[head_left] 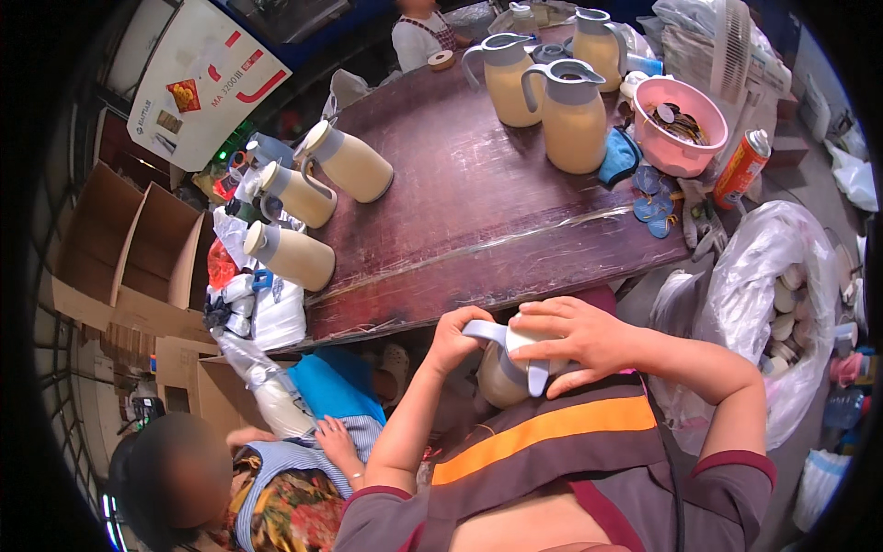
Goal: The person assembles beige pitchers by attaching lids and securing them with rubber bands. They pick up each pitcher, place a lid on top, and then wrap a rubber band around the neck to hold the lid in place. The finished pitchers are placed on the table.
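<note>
A cream thermos jug (501, 377) with a grey handle rests against my lap, below the near edge of the dark wooden table (460, 212). My left hand (452, 339) grips the jug's grey handle. My right hand (575, 339) lies over its top and lid, fingers spread around it. Three like jugs (313, 198) lie on their sides at the table's left. Three more (570, 115) stand upright at the far right.
A pink bowl (682, 124) and an orange spray can (741, 167) sit at the table's right end. A clear bag of lids (782, 304) is at my right. Another person (276, 478) sits low at my left, beside cardboard boxes (129, 248).
</note>
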Demonstrator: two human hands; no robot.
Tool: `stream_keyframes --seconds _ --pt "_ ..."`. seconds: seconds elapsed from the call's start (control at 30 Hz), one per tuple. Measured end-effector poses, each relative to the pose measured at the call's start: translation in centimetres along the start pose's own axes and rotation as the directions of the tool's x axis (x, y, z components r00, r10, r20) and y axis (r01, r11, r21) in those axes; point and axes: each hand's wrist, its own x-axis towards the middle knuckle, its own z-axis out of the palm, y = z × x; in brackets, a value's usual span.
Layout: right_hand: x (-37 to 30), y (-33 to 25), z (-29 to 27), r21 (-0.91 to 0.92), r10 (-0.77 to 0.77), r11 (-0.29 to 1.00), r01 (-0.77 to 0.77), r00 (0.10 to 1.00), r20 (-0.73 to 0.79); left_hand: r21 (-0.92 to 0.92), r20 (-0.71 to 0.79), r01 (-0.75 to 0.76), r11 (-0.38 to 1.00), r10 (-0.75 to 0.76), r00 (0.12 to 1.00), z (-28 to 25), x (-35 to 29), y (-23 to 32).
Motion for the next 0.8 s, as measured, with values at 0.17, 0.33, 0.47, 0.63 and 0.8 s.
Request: stream_keyframes --seconds 0.17,0.33,0.47,0.63,0.8 --pt "1.3 -0.2 2.4 0.127 -0.115 0.986 0.107 0.991 0.061 0.177 0.149 -0.072 0.982 0.045 0.988 3.2 -1.2 1.1" --pt "-0.3 -0.4 2.1 0.107 -0.083 0.991 0.084 0.996 -0.011 0.073 0.119 0.071 0.995 -0.080 0.990 1.7 -1.6 -0.7" --pt "-1.0 0.1 2.4 0.033 -0.088 0.995 0.093 0.989 -0.120 0.155 0.126 -0.039 0.987 0.019 0.992 1.8 -0.6 -0.5" --pt "-2.4 3.4 4.4 0.000 0.090 0.996 -0.093 0.960 -0.267 0.231 -0.126 0.105 0.967 -0.077 0.989 4.1 -0.3 -0.7" --pt "-2.2 4.4 4.8 0.211 0.519 0.854 -0.475 0.749 -0.413 0.387 -0.009 0.096 0.917 -0.101 0.995 9.6 -2.6 3.1"
